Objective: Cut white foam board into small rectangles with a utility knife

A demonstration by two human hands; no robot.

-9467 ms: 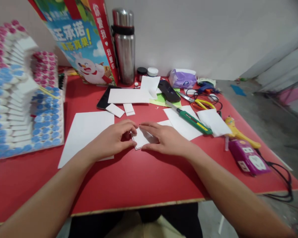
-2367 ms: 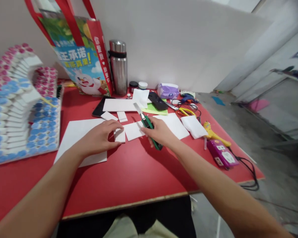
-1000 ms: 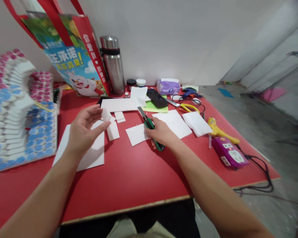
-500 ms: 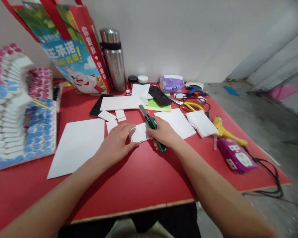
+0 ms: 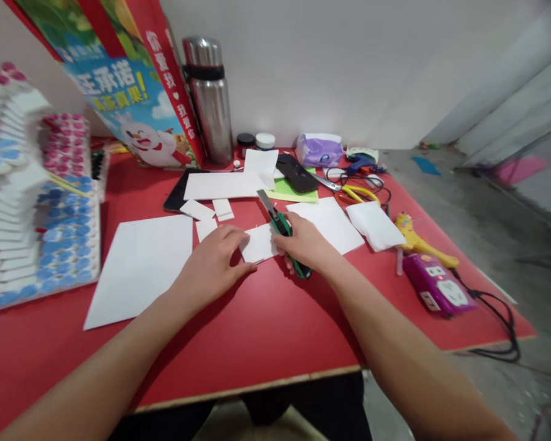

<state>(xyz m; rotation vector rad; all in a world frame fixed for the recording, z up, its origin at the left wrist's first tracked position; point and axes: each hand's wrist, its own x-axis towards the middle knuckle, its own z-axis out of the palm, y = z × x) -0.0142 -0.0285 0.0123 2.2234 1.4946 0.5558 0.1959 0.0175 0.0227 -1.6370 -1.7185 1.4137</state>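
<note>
A: Listing, largest first?
B: Table (image 5: 257, 349): red, beneath everything. No mat visible; scored top possible if cut upon.
A: Next down?
B: White sheet (image 5: 138, 269): flat, nine o'clock. Liable to shift or crease, with left forearm (image 5: 133, 352) close over near edge.
A: Hands?
B: Left hand (image 5: 213, 263): eight o'clock, thumb and forefinger part-spread about the left end of a small card (image 5: 259, 244); true pinch or light steadying, impossible to tell. Right hand (image 5: 307, 245): three o'clock, wrapped round a knife (image 5: 283, 225).
A: Knife condition?
B: Green and black, blade bare, pointing to eleven o'clock. Possible nick to left fingers, from handling so close to a live edge.
A: Card?
B: White, clock centre, on the table between both hands. Likely to skid if nudged, being small and probably light.
A: Smallest?
B: Slips (image 5: 197, 210): white, toward ten and eleven o'clock. Easily scattered, apparently lying loose near left fingers.
</note>
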